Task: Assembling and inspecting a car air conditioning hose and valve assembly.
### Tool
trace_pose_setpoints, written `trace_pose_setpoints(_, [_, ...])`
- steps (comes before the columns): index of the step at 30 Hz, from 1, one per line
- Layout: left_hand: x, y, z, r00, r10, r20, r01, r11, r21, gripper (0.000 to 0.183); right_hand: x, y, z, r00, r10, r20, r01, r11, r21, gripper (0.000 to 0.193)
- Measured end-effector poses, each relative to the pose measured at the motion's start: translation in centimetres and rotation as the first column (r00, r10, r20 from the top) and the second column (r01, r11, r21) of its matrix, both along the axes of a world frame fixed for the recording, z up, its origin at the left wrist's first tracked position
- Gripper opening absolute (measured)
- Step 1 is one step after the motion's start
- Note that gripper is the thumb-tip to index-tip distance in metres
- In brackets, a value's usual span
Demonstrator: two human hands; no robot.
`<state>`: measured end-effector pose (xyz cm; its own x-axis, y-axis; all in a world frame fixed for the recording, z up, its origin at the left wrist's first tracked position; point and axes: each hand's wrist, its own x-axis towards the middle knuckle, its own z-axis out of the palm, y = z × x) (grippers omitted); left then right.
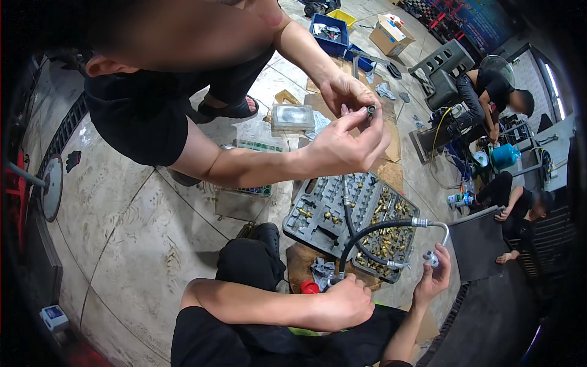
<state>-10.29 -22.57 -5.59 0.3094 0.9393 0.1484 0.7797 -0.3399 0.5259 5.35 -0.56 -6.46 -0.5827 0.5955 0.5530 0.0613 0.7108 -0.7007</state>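
A black rubber hose (379,224) with crimped silver metal ends arches over the open case. My right hand (435,278) is closed with the fingertips around the silver fitting (431,259) at the end of its bent metal pipe. My left hand (350,304) is closed at the hose's lower end, its grip partly hidden. A second black hose branch (350,214) crosses the grey plastic case (318,237), which holds many brass fittings (391,235). Across from me, a co-worker's two hands (358,131) pinch a small part with a green ring (371,110).
Below the case lie a grey rag (322,272) and a red cap (310,287). Clear organiser boxes (293,116) sit near the co-worker. Farther back are a blue bin (330,43), a cardboard box (391,35) and two people with a teal tank (504,156) at right.
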Motion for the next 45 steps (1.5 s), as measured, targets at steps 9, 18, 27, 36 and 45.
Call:
trace_pose_setpoints(9, [0.2,0.2,0.0,1.000,-0.008,-0.021,0.007,0.999,-0.049,0.026,0.0,0.1,-0.4,1.000,-0.004,-0.004,0.004,1.000,-0.017,0.037])
trace_pose_setpoints(18, [0.1,0.0,0.0,1.000,0.016,-0.024,-0.016,1.000,-0.014,0.025,0.2,0.1,-0.7,1.000,-0.015,-0.021,0.014,1.000,-0.022,0.037])
trace_pose_setpoints(27, [0.3,0.1,-0.2,0.998,0.027,-0.049,-0.027,1.000,-0.001,0.023,0.4,0.2,-0.6,1.000,-0.020,-0.023,0.019,1.000,-0.019,0.037])
trace_pose_setpoints(36, [0.1,0.2,0.1,0.994,0.041,-0.099,-0.043,0.999,-0.019,0.022,1.0,-0.1,-0.1,0.999,-0.009,-0.030,0.008,1.000,-0.027,0.035])
trace_pose_setpoints(45, [0.5,0.5,0.0,0.994,0.037,-0.105,-0.041,0.999,-0.032,0.020,1.4,0.8,-0.4,1.000,0.010,-0.021,-0.009,0.998,0.060,0.038])
